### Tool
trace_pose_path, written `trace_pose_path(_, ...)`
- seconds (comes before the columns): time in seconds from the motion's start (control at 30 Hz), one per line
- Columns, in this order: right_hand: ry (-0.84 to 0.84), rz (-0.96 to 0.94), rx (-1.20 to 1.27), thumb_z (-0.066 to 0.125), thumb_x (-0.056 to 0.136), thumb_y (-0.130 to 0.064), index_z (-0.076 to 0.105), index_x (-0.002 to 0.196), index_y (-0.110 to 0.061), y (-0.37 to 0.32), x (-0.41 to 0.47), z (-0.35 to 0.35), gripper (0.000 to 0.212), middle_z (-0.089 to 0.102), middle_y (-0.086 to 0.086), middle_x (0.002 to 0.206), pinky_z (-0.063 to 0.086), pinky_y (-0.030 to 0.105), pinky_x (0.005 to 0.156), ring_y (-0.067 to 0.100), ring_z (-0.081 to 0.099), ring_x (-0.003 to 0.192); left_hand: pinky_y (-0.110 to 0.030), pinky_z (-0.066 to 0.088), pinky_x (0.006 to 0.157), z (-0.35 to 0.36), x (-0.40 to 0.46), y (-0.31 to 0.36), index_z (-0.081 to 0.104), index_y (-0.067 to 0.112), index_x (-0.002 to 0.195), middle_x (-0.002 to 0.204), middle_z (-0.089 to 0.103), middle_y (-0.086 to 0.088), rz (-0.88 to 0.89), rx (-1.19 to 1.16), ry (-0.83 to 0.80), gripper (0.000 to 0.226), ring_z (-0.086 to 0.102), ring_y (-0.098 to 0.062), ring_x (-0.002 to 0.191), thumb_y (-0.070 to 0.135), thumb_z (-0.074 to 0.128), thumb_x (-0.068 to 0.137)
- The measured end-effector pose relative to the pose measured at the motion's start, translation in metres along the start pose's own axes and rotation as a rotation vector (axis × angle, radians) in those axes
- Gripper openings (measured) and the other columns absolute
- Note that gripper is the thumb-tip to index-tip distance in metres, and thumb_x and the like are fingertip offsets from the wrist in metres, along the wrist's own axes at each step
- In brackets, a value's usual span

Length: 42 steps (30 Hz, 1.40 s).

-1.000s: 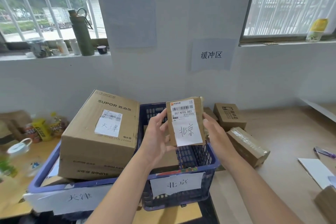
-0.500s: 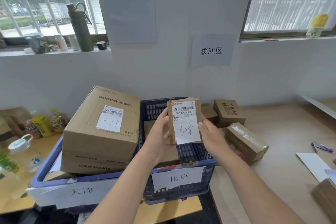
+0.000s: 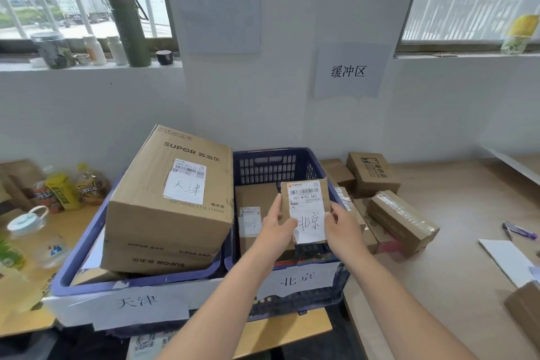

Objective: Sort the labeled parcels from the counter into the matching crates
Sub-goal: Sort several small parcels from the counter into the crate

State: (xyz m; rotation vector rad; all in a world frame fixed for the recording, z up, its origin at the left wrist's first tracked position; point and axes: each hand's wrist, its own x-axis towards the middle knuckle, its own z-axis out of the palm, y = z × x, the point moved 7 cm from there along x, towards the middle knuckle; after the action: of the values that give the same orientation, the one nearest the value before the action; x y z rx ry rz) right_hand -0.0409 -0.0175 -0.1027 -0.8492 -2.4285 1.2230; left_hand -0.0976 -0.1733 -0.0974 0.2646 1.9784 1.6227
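Observation:
A small brown parcel [image 3: 306, 207] with a white label reading 北京 hangs over the blue crate [image 3: 271, 156] whose front tag reads 北京. My left hand [image 3: 276, 228] grips the parcel's left edge and my right hand [image 3: 342, 228] grips its right edge. Inside that crate lies another labelled parcel [image 3: 254, 204]. To the left, a second blue crate [image 3: 84, 260] tagged 天津 holds a large SUPOR box [image 3: 172, 202] labelled 天津. Several small parcels [image 3: 401, 221] lie on the counter [image 3: 455, 231] right of the crates.
Drink bottles and packets [image 3: 62, 190] crowd the table on the left. A white sheet [image 3: 507, 260] and a purple pen [image 3: 521, 232] lie on the counter at the right. A carton corner [image 3: 526, 313] shows at the right edge. Bottles stand on the windowsill.
Both hands have lowered the 北京 parcel from chest height down into the mouth of the 北京 crate. The view has tilted down slightly.

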Motion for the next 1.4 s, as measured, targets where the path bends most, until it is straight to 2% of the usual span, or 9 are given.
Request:
trace_pose_path(0.2,-0.022,0.029,-0.056,0.044,0.102,-0.02,0.048,0.142,-0.022,0.009,0.05,0.014,0.041,0.059,0.002,0.139,0.049,0.031,0.083,0.023,0.057,0.121,-0.041,0.038,0.113,0.007,0.054,-0.005,0.021,0.026,0.16,0.16,0.038,0.003,-0.1,0.072,0.003,0.063,0.042,-0.023,0.14,0.031,0.05,0.104)
trace_pose_path(0.33,-0.079,0.035,-0.266,0.047,0.099,-0.023,0.048,0.136,-0.018,0.02,0.103,0.032,0.037,0.06,0.009,0.134,0.049,0.042,0.096,0.032,0.054,0.12,-0.037,0.045,0.103,0.019,0.108,-0.011,0.04,0.02,0.152,0.151,0.05,0.003,-0.168,0.137,0.006,0.048,0.049,-0.015,0.113,0.029,0.049,0.105)
trace_pose_path(0.43,-0.182,0.095,-0.448,0.044,0.1,-0.03,0.033,0.151,-0.014,0.033,0.138,0.05,0.055,0.05,0.01,0.146,0.04,0.042,0.103,0.033,0.043,0.131,-0.034,0.05,0.095,0.024,0.151,-0.022,0.051,0.019,0.143,0.137,0.061,0.003,-0.219,0.143,0.031,0.04,0.056,-0.01,0.103,0.028,0.048,0.104)
trace_pose_path(0.57,-0.33,0.122,-0.582,0.048,0.099,-0.037,0.021,0.156,-0.008,0.047,0.167,0.075,0.07,0.04,0.013,0.15,0.044,0.043,0.102,0.032,0.04,0.134,-0.042,0.051,0.103,0.03,0.195,-0.043,0.057,0.017,0.134,0.121,0.066,0.004,-0.323,0.068,0.067,0.036,0.061,-0.015,0.105,0.02,0.047,0.099)
trace_pose_path(0.73,-0.488,0.237,-0.602,0.055,0.097,-0.034,0.001,0.159,-0.004,0.064,0.183,0.101,0.088,0.021,0.017,0.159,0.044,0.047,0.104,0.037,0.043,0.136,-0.028,0.058,0.071,0.036,0.225,-0.06,0.054,0.018,0.134,0.112,0.072,0.002,-0.377,-0.051,0.053,0.036,0.069,-0.016,0.098,0.013,0.048,0.099)
trace_pose_path(0.83,-0.437,0.279,-0.507,0.055,0.097,-0.033,0.0,0.159,-0.006,0.064,0.202,0.108,0.087,0.016,0.015,0.16,0.046,0.048,0.102,0.037,0.047,0.133,-0.032,0.057,0.075,0.037,0.248,-0.067,0.051,0.019,0.142,0.118,0.074,-0.001,-0.35,-0.051,0.065,0.047,0.071,-0.019,0.101,0.015,0.051,0.096)
trace_pose_path(1.03,-0.34,0.18,-0.4,0.051,0.099,-0.035,0.008,0.161,-0.014,0.058,0.226,0.124,0.079,-0.003,0.011,0.166,0.049,0.044,0.103,0.036,0.048,0.13,-0.019,0.052,0.071,0.032,0.278,-0.06,0.066,0.023,0.124,0.112,0.077,0.006,-0.254,-0.061,0.06,0.029,0.07,-0.009,0.095,0.014,0.05,0.101)
trace_pose_path(1.23,-0.409,0.172,-0.285,0.049,0.101,-0.026,0.008,0.162,-0.014,0.067,0.243,0.152,0.074,-0.011,0.007,0.168,0.041,0.041,0.11,0.035,0.04,0.138,-0.036,0.047,0.109,0.033,0.3,-0.086,0.06,0.022,0.136,0.131,0.069,0.003,-0.268,-0.058,0.057,0.04,0.064,-0.013,0.12,0.013,0.041,0.102)
trace_pose_path(1.4,-0.43,0.186,-0.256,0.052,0.1,-0.027,0.008,0.16,-0.012,0.072,0.25,0.16,0.076,-0.006,0.01,0.166,0.043,0.043,0.107,0.036,0.046,0.132,-0.024,0.05,0.091,0.036,0.3,-0.084,0.062,0.021,0.131,0.124,0.068,0.003,-0.306,-0.059,0.081,0.04,0.063,-0.012,0.113,0.016,0.031,0.106)
